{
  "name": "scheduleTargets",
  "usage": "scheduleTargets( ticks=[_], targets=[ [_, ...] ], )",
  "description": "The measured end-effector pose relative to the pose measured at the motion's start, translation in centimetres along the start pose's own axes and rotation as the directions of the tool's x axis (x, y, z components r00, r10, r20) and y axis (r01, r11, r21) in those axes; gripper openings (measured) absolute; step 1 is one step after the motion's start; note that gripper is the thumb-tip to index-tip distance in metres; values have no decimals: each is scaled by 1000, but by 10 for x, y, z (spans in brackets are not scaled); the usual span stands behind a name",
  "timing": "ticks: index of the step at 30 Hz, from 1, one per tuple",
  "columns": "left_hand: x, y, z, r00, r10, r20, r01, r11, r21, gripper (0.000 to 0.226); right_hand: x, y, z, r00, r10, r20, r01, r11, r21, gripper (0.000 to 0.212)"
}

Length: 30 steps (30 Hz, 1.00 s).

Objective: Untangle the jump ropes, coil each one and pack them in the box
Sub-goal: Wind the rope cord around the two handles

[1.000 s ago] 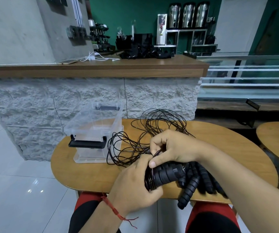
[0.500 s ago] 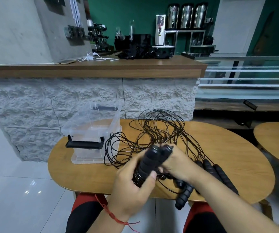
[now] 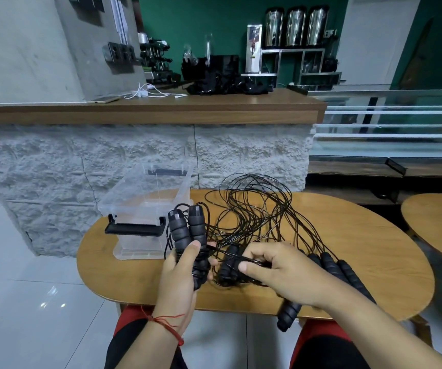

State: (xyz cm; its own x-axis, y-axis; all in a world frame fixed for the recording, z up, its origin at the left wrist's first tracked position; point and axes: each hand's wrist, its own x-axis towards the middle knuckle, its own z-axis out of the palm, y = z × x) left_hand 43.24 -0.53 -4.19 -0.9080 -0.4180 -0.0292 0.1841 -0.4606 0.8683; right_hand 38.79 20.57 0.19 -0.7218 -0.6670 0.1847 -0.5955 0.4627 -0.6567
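Note:
A tangle of thin black jump rope cords [image 3: 254, 209] spreads over the middle of the oval wooden table [image 3: 347, 249]. My left hand [image 3: 179, 272] grips a pair of black foam handles [image 3: 186, 233], held upright side by side. My right hand [image 3: 281, 270] pinches a loop of cord over another black handle [image 3: 227, 267] lying on the table. More black handles [image 3: 334, 270] lie under and right of my right wrist; one handle [image 3: 287, 314] hangs over the near edge. A clear plastic box [image 3: 147, 209] with black latches stands open at the table's left.
A stone-faced counter [image 3: 161, 155] with a wooden top runs behind the table. A second wooden table [image 3: 435, 225] stands at the right. White floor tiles lie to the left, and my knees are under the near edge.
My left hand has swung the pair of handles up and to the left until upright. My right hand let go of them and moved right, onto the cords and another handle.

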Motion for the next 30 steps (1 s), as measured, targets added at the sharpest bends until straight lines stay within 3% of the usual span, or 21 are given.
scheduleTargets(
  ticks=[3, 5, 7, 9, 13, 19, 23, 26, 30],
  targets=[
    [9, 0, -6, 997, 16, -71, -13, 999, 38, 15, -3, -6, -16, 1000, 14, 11, -13, 1000, -22, 20],
    [13, 0, -11, 995, 63, -74, -53, 991, 126, 24, -5, -9, -27, 1000, 2, 18, 1, 988, -157, 17],
    [13, 1, -14, 985, 173, -19, -150, 900, 410, 27, -5, -13, -35, 998, -58, 2, 55, 930, -364, 23],
    [8, 2, -14, 963, 246, 111, -264, 769, 583, 35, -4, -23, -41, 992, -127, -19, 102, 869, -483, 33],
    [8, -4, -8, 911, 309, 274, -410, 593, 693, 64, -2, -48, -42, 966, -259, 17, 223, 794, -565, 37],
    [-1, 0, 5, 907, 334, 255, -402, 510, 760, 52, -1, -70, -8, 917, -351, 189, 387, 673, -630, 23],
    [-9, 5, 3, 897, 247, 366, -431, 312, 847, 62, 8, -66, -11, 894, -406, 190, 420, 611, -671, 29],
    [-19, 2, 9, 882, 191, 430, -468, 254, 846, 46, 17, -68, -24, 880, -440, 181, 451, 648, -614, 36],
    [-34, -5, 13, 826, 143, 545, -563, 234, 793, 32, 27, -61, -38, 915, -378, 143, 401, 806, -435, 42]
  ],
)
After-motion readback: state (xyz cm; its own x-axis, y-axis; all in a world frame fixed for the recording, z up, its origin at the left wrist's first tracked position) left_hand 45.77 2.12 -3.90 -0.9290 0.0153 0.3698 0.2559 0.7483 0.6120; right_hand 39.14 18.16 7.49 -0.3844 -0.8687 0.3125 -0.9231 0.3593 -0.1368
